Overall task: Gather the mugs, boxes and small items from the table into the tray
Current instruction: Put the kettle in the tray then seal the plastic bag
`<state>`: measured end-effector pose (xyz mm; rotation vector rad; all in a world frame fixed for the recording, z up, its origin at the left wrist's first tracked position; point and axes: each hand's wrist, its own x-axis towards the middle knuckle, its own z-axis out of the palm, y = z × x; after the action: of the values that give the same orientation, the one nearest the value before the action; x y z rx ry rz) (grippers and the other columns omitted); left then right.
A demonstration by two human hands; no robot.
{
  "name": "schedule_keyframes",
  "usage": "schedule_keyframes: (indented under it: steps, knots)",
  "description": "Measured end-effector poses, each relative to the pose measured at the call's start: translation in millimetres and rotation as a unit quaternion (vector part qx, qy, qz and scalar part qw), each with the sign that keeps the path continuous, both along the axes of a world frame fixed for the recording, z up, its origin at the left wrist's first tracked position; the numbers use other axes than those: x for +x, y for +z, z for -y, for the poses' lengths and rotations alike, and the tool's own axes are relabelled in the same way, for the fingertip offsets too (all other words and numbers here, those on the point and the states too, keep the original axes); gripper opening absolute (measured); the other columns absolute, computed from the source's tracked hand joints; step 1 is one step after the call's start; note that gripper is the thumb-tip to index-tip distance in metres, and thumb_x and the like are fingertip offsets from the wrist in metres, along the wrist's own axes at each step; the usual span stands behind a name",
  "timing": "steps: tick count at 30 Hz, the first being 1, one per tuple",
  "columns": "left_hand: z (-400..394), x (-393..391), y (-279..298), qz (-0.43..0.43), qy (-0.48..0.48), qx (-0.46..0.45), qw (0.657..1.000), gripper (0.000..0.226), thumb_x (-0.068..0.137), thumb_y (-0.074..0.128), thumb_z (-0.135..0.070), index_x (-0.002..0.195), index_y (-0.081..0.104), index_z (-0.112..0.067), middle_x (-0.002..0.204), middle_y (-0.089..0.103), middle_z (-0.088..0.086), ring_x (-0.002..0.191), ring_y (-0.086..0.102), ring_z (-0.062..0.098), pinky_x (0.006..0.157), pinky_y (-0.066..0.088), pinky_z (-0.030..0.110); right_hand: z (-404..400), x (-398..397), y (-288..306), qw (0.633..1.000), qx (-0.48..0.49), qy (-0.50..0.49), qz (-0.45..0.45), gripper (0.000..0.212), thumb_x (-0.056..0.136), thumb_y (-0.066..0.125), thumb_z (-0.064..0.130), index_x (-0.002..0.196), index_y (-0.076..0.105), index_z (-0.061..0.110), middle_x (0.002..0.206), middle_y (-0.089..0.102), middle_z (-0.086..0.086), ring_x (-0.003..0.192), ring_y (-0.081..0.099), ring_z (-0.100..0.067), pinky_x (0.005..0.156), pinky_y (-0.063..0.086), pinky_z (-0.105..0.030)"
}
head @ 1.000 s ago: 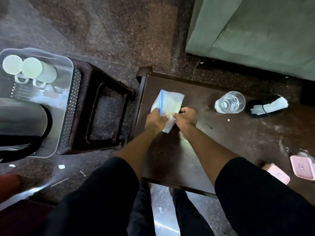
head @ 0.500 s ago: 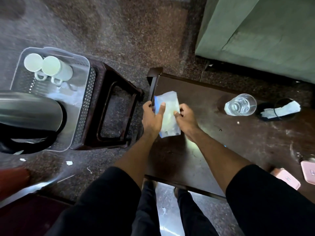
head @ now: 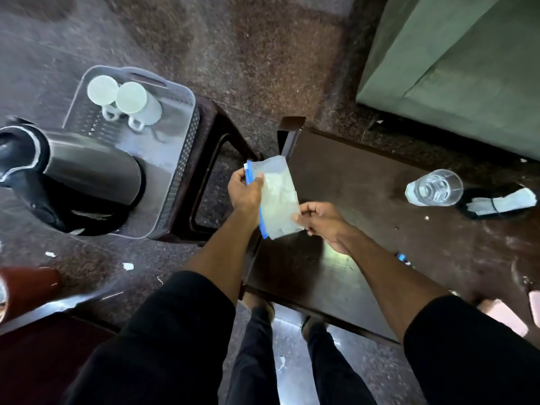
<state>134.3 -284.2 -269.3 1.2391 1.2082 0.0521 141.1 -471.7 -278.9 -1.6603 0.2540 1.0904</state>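
Observation:
My left hand (head: 245, 190) grips the blue-sealed edge of a clear zip bag (head: 279, 197) held above the left end of the dark table (head: 365, 206). My right hand (head: 323, 223) pinches the bag's lower right corner. The grey plastic tray (head: 178, 147) sits on a dark stool at the left. It holds two white mugs (head: 128, 102) lying on their sides and a steel kettle (head: 87, 176). On the table stand a glass tumbler (head: 435, 187) and a black dish with white sachets (head: 502, 201). Pink boxes (head: 508, 317) lie at the table's right edge, partly cut off.
A green sofa (head: 455, 59) fills the upper right. The dark stool (head: 216, 171) stands between tray and table. Paper scraps (head: 127, 266) lie on the speckled floor. A red object (head: 26, 285) is at the lower left. My legs and feet show below.
Both hands lifted the zip bag off the table and carried it left toward the table's end. The view shifted left, so the tray and kettle now sit closer to the middle.

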Motion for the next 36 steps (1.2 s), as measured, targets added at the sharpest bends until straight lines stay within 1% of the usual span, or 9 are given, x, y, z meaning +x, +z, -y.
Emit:
schedule_keyframes:
  steps: [5, 11, 15, 18, 22, 25, 29, 33, 36]
  knots:
    - [-24.9, -18.0, 12.5, 0.036, -0.01, 0.007, 0.999, 0.035, 0.098, 0.066, 0.006, 0.13, 0.056, -0.002, 0.101, 0.065, 0.005, 0.085, 0.063, 0.015, 0.078, 0.057, 0.032, -33.4, -4.1, 7.9, 0.994, -0.027, -0.107, 0.006, 0.021, 0.096, 0.06, 0.005, 0.083, 0.067, 0.02, 0.07, 0.067, 0.013, 0.077, 0.06, -0.011, 0.075, 0.05, -0.03]
    - [-53.3, -33.7, 47.2, 0.123, 0.093, 0.077, 0.985, 0.043, 0.092, 0.065, 0.015, 0.13, 0.052, -0.002, 0.125, 0.066, 0.026, 0.099, 0.066, 0.024, 0.094, 0.058, 0.04, -88.5, 9.3, 27.9, 0.957, 0.091, -0.273, -0.042, 0.016, 0.091, 0.075, 0.023, 0.081, 0.063, 0.022, 0.069, 0.067, 0.007, 0.057, 0.06, -0.006, 0.061, 0.055, -0.027]
    - [-67.7, -42.7, 69.2, 0.159, 0.182, 0.125, 0.962, 0.045, 0.091, 0.064, 0.015, 0.132, 0.054, 0.0, 0.131, 0.067, 0.026, 0.102, 0.071, 0.023, 0.093, 0.06, 0.034, -134.9, 12.2, 41.4, 0.965, 0.143, -0.218, -0.006, 0.026, 0.08, 0.084, 0.016, 0.104, 0.072, 0.015, 0.101, 0.079, -0.004, 0.088, 0.074, -0.018, 0.075, 0.062, -0.032]
    - [-88.3, -50.6, 84.8, 0.176, 0.203, 0.143, 0.953, 0.048, 0.089, 0.069, 0.011, 0.132, 0.057, -0.005, 0.11, 0.073, 0.009, 0.087, 0.071, 0.005, 0.078, 0.058, 0.021, -169.5, 19.9, 51.7, 0.98, 0.079, -0.154, 0.102, 0.029, 0.086, 0.077, 0.005, 0.114, 0.072, 0.011, 0.107, 0.079, -0.007, 0.093, 0.074, -0.019, 0.084, 0.062, -0.037]
    - [-120.2, -72.5, 99.1, 0.129, 0.065, 0.287, 0.947, 0.061, 0.085, 0.066, 0.003, 0.14, 0.054, -0.019, 0.09, 0.051, -0.011, 0.076, 0.054, -0.001, 0.081, 0.047, 0.012, -211.1, 42.7, 70.4, 0.964, 0.037, -0.102, 0.242, 0.03, 0.087, 0.068, -0.001, 0.115, 0.07, 0.009, 0.101, 0.077, -0.004, 0.083, 0.069, -0.012, 0.077, 0.058, -0.032]
    - [-138.8, -86.7, 99.9, 0.073, 0.002, 0.328, 0.942, 0.046, 0.086, 0.063, 0.0, 0.127, 0.068, -0.021, 0.089, 0.053, -0.003, 0.074, 0.053, 0.014, 0.082, 0.053, 0.03, -245.2, 57.2, 88.5, 0.945, 0.038, -0.067, 0.319, 0.033, 0.077, 0.073, -0.001, 0.107, 0.066, 0.013, 0.092, 0.07, -0.002, 0.078, 0.063, -0.01, 0.072, 0.055, -0.029]
    - [-150.5, -94.9, 90.6, 0.023, 0.007, 0.287, 0.958, 0.024, 0.092, 0.066, -0.002, 0.11, 0.079, -0.011, 0.106, 0.066, 0.011, 0.099, 0.065, 0.034, 0.1, 0.052, 0.046, -287.5, 66.8, 97.2, 0.895, -0.014, 0.051, 0.442, 0.027, 0.073, 0.079, 0.006, 0.092, 0.062, 0.013, 0.09, 0.063, 0.0, 0.08, 0.055, -0.01, 0.076, 0.047, -0.024]
    - [-153.1, -92.3, 85.9, -0.012, -0.016, 0.265, 0.964, 0.027, 0.093, 0.067, -0.002, 0.118, 0.077, -0.004, 0.122, 0.07, 0.016, 0.116, 0.066, 0.033, 0.109, 0.049, 0.041, -315.0, 76.1, 89.7, 0.822, -0.086, 0.2, 0.526, 0.01, 0.082, 0.077, 0.008, 0.089, 0.071, 0.007, 0.1, 0.065, -0.008, 0.091, 0.06, -0.019, 0.085, 0.049, -0.031]
    - [-157.0, -93.3, 83.7, -0.046, -0.034, 0.282, 0.958, 0.033, 0.095, 0.065, -0.007, 0.126, 0.075, -0.005, 0.13, 0.07, 0.015, 0.124, 0.063, 0.031, 0.112, 0.043, 0.032, -325.3, 81.1, 85.8, 0.775, -0.159, 0.306, 0.53, 0.022, 0.09, 0.075, 0.026, 0.103, 0.072, 0.008, 0.114, 0.061, -0.01, 0.108, 0.06, -0.027, 0.095, 0.048, -0.042]
